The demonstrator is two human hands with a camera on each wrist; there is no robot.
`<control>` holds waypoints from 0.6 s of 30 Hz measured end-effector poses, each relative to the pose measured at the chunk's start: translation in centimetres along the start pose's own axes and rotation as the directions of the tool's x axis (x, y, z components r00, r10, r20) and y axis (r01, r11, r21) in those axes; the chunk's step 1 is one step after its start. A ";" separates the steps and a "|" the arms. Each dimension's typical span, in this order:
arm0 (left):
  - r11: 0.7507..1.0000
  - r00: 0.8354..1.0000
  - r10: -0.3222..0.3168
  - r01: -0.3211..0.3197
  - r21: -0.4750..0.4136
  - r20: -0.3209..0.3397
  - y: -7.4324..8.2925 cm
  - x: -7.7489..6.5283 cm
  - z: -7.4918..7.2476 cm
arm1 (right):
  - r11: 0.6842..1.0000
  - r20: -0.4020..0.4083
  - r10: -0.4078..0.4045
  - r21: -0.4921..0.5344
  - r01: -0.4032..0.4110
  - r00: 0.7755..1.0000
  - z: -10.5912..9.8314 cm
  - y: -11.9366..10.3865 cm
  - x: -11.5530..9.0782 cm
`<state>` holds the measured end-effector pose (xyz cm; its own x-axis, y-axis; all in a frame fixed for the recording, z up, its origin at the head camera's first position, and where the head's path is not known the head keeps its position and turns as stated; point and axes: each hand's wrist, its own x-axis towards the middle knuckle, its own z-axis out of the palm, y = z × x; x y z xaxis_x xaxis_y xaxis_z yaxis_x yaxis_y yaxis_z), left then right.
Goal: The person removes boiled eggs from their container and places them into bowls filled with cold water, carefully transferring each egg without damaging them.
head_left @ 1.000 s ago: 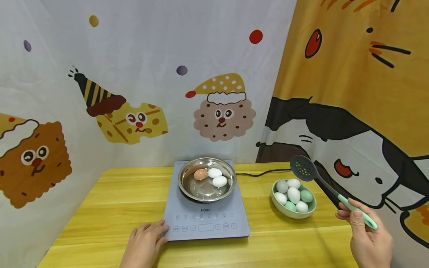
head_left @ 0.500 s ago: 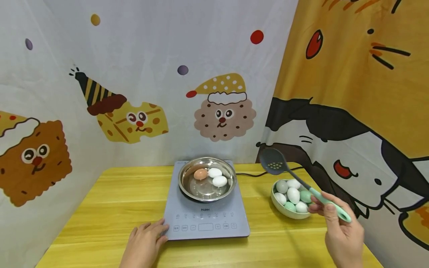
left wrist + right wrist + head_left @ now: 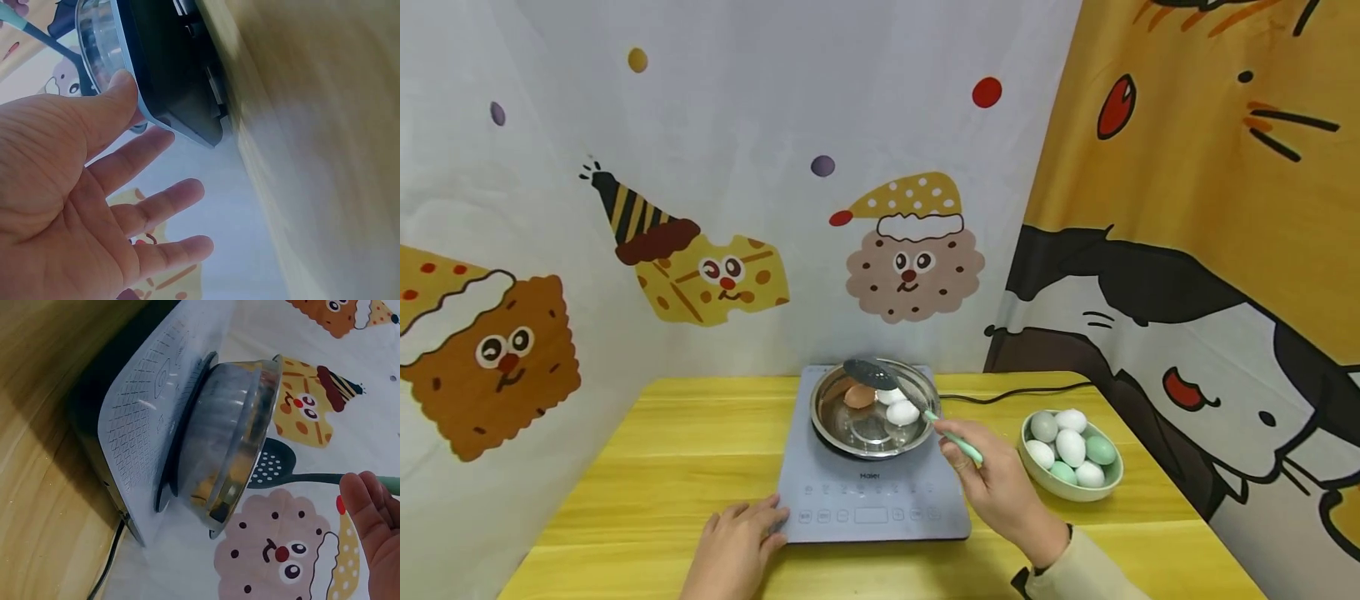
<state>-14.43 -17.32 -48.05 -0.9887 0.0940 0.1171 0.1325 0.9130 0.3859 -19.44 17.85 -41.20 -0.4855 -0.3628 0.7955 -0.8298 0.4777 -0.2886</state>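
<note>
My right hand (image 3: 992,483) grips the mint-green handle of a skimmer (image 3: 867,373), whose dark perforated head is held over the far side of a steel pan (image 3: 822,429). In the right wrist view the skimmer head (image 3: 275,464) shows just past the pan's rim. One brown egg (image 3: 859,397) and two white eggs (image 3: 902,413) lie in the pan, one white egg partly hidden by the skimmer. Under the pan is a grey induction cooker (image 3: 880,533). My left hand (image 3: 733,546) touches the cooker's front left corner, thumb at its top edge, other fingers extended.
A pale green bowl (image 3: 1067,493) of white, grey and green eggs stands to the right of the cooker. A black cord (image 3: 992,401) runs from the cooker along the back of the wooden table (image 3: 647,467). A cartoon-printed curtain (image 3: 745,100) hangs behind.
My right hand has carried the skimmer leftward from the right of the egg bowl, past it, to over the pan. My left hand stays at the cooker corner. The head view has shifted slightly.
</note>
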 end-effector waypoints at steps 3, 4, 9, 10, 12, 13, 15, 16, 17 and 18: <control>1.000 1.000 0.003 -0.003 -0.001 0.001 0.0 0.3 0.1 | 0.999 0.042 -0.042 -0.001 0.042 0.998 0.3 0.1 0.1; 1.000 1.000 0.005 -0.005 -0.001 -0.004 0.0 0.2 0.1 | 0.998 0.055 -0.059 0.003 0.059 0.997 0.3 0.1 0.2; 1.000 0.999 0.019 -0.018 0.008 -0.044 0.0 0.1 -0.2 | 0.994 0.113 -0.097 -0.030 0.101 0.989 0.4 -0.1 0.6; 1.000 0.999 0.019 -0.019 0.009 -0.047 0.1 0.0 -0.2 | 0.994 0.125 -0.096 -0.044 0.102 0.988 0.4 -0.1 0.6; 1.000 0.999 0.017 -0.016 0.010 -0.043 0.2 0.0 -0.2 | 0.993 0.141 -0.091 -0.067 0.101 0.986 0.4 0.0 0.7; 1.000 0.999 0.015 -0.014 0.011 -0.039 0.2 0.0 -0.2 | 0.992 0.147 -0.090 -0.073 0.102 0.985 0.4 0.1 0.7; 1.000 1.000 0.010 -0.009 0.010 -0.027 0.3 0.0 -0.2 | 0.992 0.156 -0.089 -0.074 0.102 0.984 0.4 0.4 0.7; 1.000 1.000 0.007 -0.007 0.010 -0.021 0.3 0.0 -0.1 | 0.993 0.159 -0.088 -0.070 0.100 0.983 0.4 0.5 0.7; 1.000 1.000 0.003 -0.003 0.010 -0.015 0.4 0.0 -0.1 | 0.993 0.162 -0.084 -0.068 0.096 0.983 0.4 0.6 0.7; 1.000 1.000 0.001 0.000 0.011 -0.011 0.4 0.0 -0.1 | 0.994 0.166 -0.080 -0.065 0.091 0.983 0.4 0.7 0.7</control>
<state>-14.37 -16.99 -47.84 -0.9878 0.0901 0.1273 0.1321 0.9173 0.3758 -20.46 17.59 -41.06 -0.4568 -0.5272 0.7165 -0.8511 0.4933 -0.1796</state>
